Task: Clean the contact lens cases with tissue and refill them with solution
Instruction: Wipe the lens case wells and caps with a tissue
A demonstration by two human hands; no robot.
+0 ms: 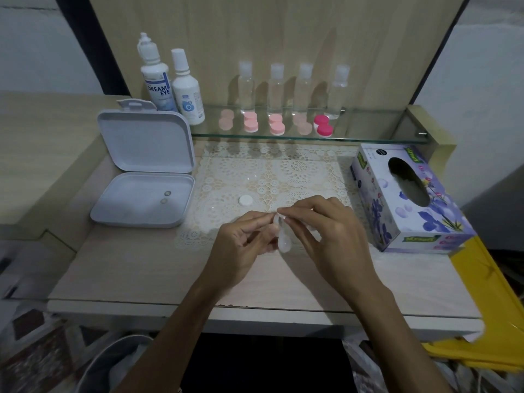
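Two hands meet above the front of the counter, and between them you hold a clear lens case. Your left hand has its fingers curled against the case's left side, thumb and forefinger pinching near its top end. Your right hand pinches the same top end from the other side, fingertips touching the left hand's; whether tissue sits under those fingers cannot be told. Both grips are closed on the case, which hangs upright and narrow between your palms, over the near edge of a lace mat.

One white cap lies loose on the mat, just beyond your left hand. At the left, a white hinged box stands open, with two small lenses in its tray. At the right, a flowered tissue box rests on the counter, its slot facing up.

Behind the mat, a glass shelf carries two white solution bottles at the left, four clear bottles in a row, and five pink lens cases set in front of them. A pale wood panel backs the shelf, and white walls flank it.
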